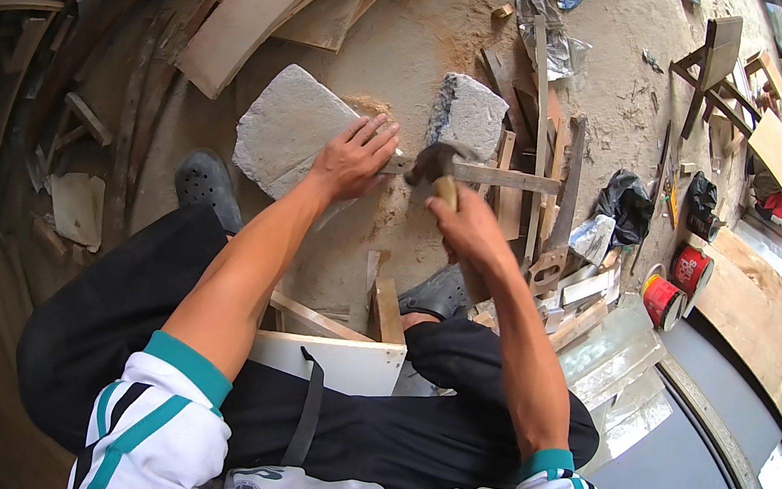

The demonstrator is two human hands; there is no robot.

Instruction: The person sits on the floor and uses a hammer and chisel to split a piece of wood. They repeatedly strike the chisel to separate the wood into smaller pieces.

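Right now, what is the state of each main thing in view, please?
Flat wooden strip: crosswise, left end under left hand.
Dark-headed, wooden-handled hammer: gripped in right hand; contact with strip unclear.
Rough grey stone blocks: lying apart on the ground.
Wooden-handled saw: not in hand.
Black plastic bag: crumpled.

Your left grip [351, 158] lies palm-down, fingers [374, 133] extended; your right grip [467, 224] is curled tight, both forearms [253, 254] stretched forward.

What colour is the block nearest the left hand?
Pale grey; the block shows best in the head view.
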